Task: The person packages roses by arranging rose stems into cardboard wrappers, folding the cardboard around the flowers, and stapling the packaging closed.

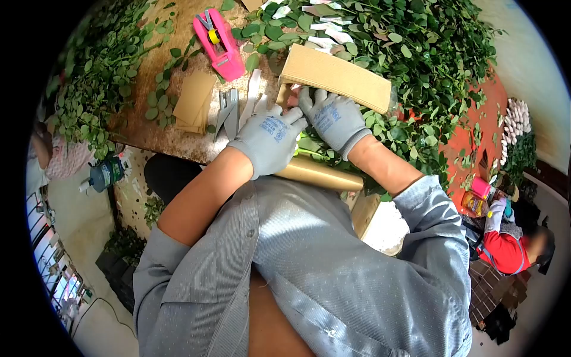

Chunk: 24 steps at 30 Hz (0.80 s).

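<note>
My left hand [270,141], in a grey work glove, has its fingers bent together near some pale pink shapes, perhaps flower heads [291,97]. What those fingers hold is hidden. Close beside it, my right hand [334,122], gloved alike, curls its fingers down at the lower edge of a folded brown cardboard piece [336,77]. Its grip is hidden too. Green leaves and stems [312,147] show below the hands. A second length of cardboard [321,174] lies against my shirt. To the left of my left hand is a grey metal stapler [228,113].
A pink tape dispenser [227,58] with scissors [207,24] on it sits farther back. Flat cardboard sheets [195,101] lie at left. Leafy stems [416,59] crowd the right side, others [104,77] the left. A person in red [504,250] is at far right.
</note>
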{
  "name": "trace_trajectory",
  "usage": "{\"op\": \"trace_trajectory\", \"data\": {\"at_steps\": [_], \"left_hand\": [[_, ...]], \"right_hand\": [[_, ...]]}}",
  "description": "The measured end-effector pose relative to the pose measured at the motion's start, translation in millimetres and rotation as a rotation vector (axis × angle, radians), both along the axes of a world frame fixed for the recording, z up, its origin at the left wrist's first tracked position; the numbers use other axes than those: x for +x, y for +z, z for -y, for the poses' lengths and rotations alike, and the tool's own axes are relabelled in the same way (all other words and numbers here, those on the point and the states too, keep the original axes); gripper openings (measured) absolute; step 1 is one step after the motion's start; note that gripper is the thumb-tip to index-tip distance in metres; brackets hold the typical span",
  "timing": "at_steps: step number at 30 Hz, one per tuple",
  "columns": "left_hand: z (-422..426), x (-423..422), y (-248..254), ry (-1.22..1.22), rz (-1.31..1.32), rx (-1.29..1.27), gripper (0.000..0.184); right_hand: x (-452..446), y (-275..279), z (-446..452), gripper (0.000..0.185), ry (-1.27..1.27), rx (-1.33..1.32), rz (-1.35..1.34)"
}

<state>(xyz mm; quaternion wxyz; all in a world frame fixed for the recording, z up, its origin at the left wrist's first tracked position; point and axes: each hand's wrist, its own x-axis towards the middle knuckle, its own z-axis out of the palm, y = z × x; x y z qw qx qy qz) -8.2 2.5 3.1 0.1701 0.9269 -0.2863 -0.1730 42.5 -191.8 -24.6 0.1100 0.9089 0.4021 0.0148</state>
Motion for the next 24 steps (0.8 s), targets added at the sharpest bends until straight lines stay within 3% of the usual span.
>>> {"op": "trace_trajectory", "data": {"at_steps": [11, 13, 15, 18, 21, 24], "left_hand": [[0, 2, 1, 0.014, -0.048, 0.034, 0.049], [-5, -2, 2, 0.033, -0.108, 0.012, 0.050], [-16, -13, -2, 0.189, -0.048, -0.226, 0.047], [-38, -26, 5, 0.343, 0.076, -0.312, 0.043], [-66, -39, 1, 0.391, 0.143, -0.243, 0.038], [-81, -50, 8, 0.474, 0.027, -0.260, 0.036]], "right_hand": [[1, 0, -2, 0.028, -0.039, 0.096, -0.182], [-1, 3, -3, 0.046, -0.097, 0.041, -0.228], [-3, 9, -4, 0.051, -0.127, 0.025, -0.237], [-10, 13, -3, 0.058, -0.190, 0.028, -0.247], [-13, 15, -2, 0.059, -0.216, 0.070, -0.237], [-17, 23, -1, 0.053, -0.262, 0.107, -0.204]]}}
